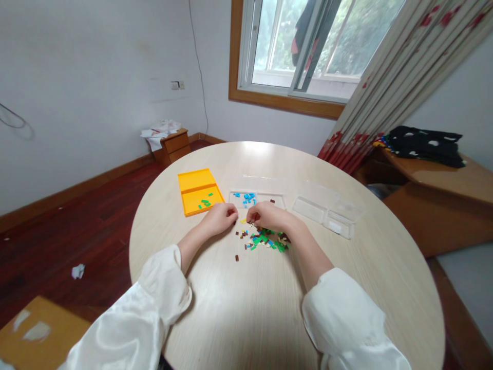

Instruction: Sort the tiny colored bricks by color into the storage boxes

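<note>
A loose pile of small building bricks [265, 240], mostly green with brown, cream, blue and yellow ones, lies mid-table. Over its far left edge is my right hand [267, 215], fingertips pinched together by some yellow and cream pieces; whatever they hold is too small to make out. My left hand [220, 218] rests left of the pile with its fingers curled closed, and their contents are hidden. Just beyond it lies an open yellow case [188, 206] with several green bricks in it. Behind my hands, a clear plastic box [232, 199] holds blue bricks on its left side and a brown one on its right.
Another clear box [308, 209] with its lid open stands to the right, a white piece inside. A single brown brick [236, 258] lies nearer me on the round table [246, 318]. Beyond the table are a small cabinet [176, 145] and a wooden desk [442, 185].
</note>
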Tool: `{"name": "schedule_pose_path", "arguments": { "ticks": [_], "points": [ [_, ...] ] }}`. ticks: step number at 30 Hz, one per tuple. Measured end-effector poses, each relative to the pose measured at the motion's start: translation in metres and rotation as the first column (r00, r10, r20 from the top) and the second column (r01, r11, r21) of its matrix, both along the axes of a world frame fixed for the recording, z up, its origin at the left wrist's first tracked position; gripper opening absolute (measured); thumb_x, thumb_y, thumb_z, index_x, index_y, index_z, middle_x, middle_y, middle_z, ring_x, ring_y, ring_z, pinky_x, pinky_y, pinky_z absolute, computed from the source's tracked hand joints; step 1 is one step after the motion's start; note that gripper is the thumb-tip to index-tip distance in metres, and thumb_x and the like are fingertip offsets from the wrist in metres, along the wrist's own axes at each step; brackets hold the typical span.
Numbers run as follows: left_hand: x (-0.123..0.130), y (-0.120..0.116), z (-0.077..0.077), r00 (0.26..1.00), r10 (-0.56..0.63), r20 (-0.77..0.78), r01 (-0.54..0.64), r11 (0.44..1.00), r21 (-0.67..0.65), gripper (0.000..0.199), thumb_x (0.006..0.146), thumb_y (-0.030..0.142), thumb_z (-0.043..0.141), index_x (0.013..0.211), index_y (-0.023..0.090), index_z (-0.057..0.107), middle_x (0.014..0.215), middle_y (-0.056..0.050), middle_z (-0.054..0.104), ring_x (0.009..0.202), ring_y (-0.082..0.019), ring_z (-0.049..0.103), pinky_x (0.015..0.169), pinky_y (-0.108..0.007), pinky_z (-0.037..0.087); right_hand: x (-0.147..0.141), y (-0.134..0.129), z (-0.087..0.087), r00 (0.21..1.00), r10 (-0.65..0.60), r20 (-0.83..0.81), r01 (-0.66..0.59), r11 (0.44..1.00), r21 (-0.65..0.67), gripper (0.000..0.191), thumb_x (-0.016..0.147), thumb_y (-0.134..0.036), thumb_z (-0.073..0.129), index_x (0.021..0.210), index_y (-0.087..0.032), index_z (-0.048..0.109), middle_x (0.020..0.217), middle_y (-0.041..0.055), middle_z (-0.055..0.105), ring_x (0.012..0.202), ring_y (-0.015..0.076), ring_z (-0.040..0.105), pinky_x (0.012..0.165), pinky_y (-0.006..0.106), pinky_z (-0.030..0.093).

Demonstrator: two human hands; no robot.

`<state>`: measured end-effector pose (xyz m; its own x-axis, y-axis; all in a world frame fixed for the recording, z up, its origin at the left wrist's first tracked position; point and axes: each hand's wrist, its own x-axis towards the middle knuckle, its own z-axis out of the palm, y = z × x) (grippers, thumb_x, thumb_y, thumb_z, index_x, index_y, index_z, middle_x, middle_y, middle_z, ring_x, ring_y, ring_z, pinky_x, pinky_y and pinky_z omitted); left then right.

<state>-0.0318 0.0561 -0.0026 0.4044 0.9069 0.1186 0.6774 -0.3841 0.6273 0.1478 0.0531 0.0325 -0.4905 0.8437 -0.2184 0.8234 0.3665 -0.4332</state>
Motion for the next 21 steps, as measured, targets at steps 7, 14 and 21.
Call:
{"name": "schedule_pose_path", "arguments": {
  "ticks": [7, 14, 21],
  "points": [
    [-0.0003, 0.0002, -0.0002, 1.0, 0.003, -0.014, -0.003, 1.0, 0.0, 0.019, 0.078, 0.018, 0.049, 0.074, 0.012, 0.067, 0.067, -0.004, 0.065, 0.062, -0.014, 0.055, 0.058, -0.023, 0.037, -0.0033, -0.0036, 0.0027, 0.999, -0.034, -0.006, 0.034, 0.999, -0.006, 0.026, 0.067, 0.0, 0.057, 0.085, -0.014, 0.069, 0.073, 0.0021, 0.067, 0.063, 0.0103, 0.056, 0.056, 0.018, 0.039],
    [-0.0003, 0.0002, -0.0007, 1.0, 0.008, -0.008, -0.008, 1.0, 0.004, 0.02, 0.078, 0.019, 0.049, 0.074, 0.012, 0.067, 0.067, -0.004, 0.065, 0.062, -0.015, 0.055, 0.059, -0.024, 0.038, -0.0036, -0.0035, 0.0042, 0.998, -0.053, 0.024, 0.054, 0.998, -0.012, 0.02, 0.071, -0.002, 0.056, 0.081, -0.013, 0.069, 0.07, 0.0028, 0.067, 0.063, 0.0103, 0.057, 0.058, 0.017, 0.04],
    [0.0001, -0.0006, 0.0012, 1.0, 0.001, -0.007, -0.001, 1.0, 0.0, 0.02, 0.078, 0.019, 0.049, 0.074, 0.012, 0.067, 0.066, -0.004, 0.065, 0.062, -0.014, 0.054, 0.058, -0.024, 0.037, -0.003, -0.0023, 0.0016, 0.999, -0.032, 0.008, 0.031, 0.998, 0.047, 0.023, 0.066, -0.002, 0.058, 0.082, -0.015, 0.069, 0.074, 0.0029, 0.068, 0.066, 0.0116, 0.058, 0.059, 0.018, 0.04]
  ]
}}
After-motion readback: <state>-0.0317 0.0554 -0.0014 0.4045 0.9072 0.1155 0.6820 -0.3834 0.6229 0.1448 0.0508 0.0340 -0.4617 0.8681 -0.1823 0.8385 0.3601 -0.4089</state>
